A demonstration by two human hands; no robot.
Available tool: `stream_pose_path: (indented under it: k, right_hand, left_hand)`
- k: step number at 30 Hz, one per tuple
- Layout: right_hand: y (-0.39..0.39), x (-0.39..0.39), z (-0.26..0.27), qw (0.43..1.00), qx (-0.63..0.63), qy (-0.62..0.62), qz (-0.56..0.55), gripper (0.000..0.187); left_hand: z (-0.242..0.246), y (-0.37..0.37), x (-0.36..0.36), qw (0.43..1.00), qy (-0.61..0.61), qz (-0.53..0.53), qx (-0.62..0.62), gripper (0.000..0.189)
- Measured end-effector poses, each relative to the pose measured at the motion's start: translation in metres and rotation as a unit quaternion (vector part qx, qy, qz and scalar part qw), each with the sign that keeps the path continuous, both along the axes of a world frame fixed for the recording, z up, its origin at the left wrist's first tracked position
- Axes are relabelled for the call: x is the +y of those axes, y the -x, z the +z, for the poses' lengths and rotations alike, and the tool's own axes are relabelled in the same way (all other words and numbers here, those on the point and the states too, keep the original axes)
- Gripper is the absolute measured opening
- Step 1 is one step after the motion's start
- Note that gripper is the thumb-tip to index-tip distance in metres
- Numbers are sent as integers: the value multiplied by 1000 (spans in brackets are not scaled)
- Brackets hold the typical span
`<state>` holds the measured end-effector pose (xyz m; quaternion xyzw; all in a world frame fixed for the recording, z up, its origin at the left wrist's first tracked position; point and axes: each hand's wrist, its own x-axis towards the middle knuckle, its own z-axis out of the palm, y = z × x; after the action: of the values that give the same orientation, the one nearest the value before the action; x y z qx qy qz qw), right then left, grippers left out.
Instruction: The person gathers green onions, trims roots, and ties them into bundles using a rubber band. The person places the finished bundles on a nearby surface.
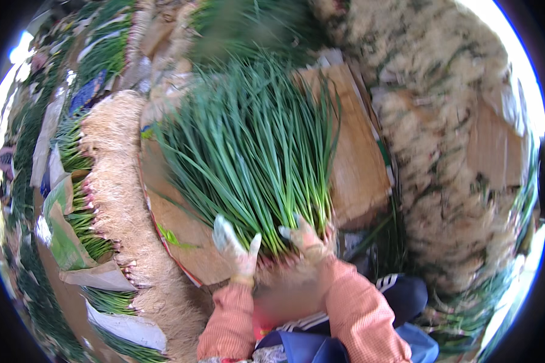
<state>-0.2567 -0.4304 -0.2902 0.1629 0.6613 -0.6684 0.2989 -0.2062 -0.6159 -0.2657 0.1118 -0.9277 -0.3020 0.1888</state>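
Observation:
Before me a wide layer of green onions (254, 154) lies on brown sacking or board (359, 149), leaves pointing away and pinkish bulb ends towards me. My left hand (237, 248), in a pale, stained glove, rests at the left edge of the stalks near the bulbs, thumb and fingers apart. My right hand (305, 238), gloved too, lies on the stalk bases at the right, its thumb pointing left; whether it grips any stalks is unclear. The roots below the bulbs are partly blurred.
At the left, a long row of bundled onions shows its pale roots (118, 181), partly covered by a green and white sack (66, 227). A large heap of rooted bundles (436, 159) fills the right side, with a cardboard piece (495, 140) on it. More leaves (263, 27) lie beyond.

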Motion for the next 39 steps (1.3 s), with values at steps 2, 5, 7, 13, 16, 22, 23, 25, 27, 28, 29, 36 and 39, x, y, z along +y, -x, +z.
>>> stream_pose_path:
  k: [2, 5, 7, 13, 16, 22, 23, 25, 27, 28, 29, 36, 39]
  right_hand:
    - [10, 3, 14, 987, 16, -117, 111, 76]
    - [42, 16, 64, 919, -26, -283, 274, 77]
    - [56, 32, 87, 839, 8, -401, 369, 64]
    - [33, 71, 128, 916, 160, -308, 202, 51]
    - [7, 79, 100, 879, 129, -349, 298, 51]
    - [-22, 96, 79, 859, 241, -339, 297, 20]
    - [-32, 93, 78, 864, 309, -306, 254, 15]
    - [-43, 70, 57, 786, 338, -375, 356, 17]
    - [-59, 46, 31, 734, 479, -431, 214, 25]
    - [-67, 40, 16, 722, 479, -441, 234, 30]
    - [-70, 31, 5, 725, 462, -440, 259, 34]
    - [-15, 76, 61, 811, -38, -211, 545, 20]
    - [-10, 88, 42, 926, 146, -190, 291, 15]
  left_hand:
    - [-6, 31, 8, 995, 52, -86, -18, 99]
    - [-29, 84, 40, 971, 149, -93, -164, 106]
    - [-19, 102, 59, 955, 153, -94, -236, 105]
    - [-11, 94, 47, 956, 129, -125, -231, 102]
    - [18, 87, 34, 949, 127, -147, -246, 100]
    - [67, 58, 23, 947, 265, -146, -106, 76]
    - [66, 61, 26, 950, 261, -170, -32, 72]
    - [63, 79, 40, 929, 262, -253, 58, 66]
    - [44, 103, 49, 897, 291, -332, -2, 62]
    - [24, 112, 49, 885, 308, -345, -48, 63]
    - [7, 118, 40, 873, 327, -348, -97, 64]
    - [-28, 127, 38, 880, 279, -374, -91, 64]
    - [-24, 126, 39, 885, 262, -377, -81, 65]
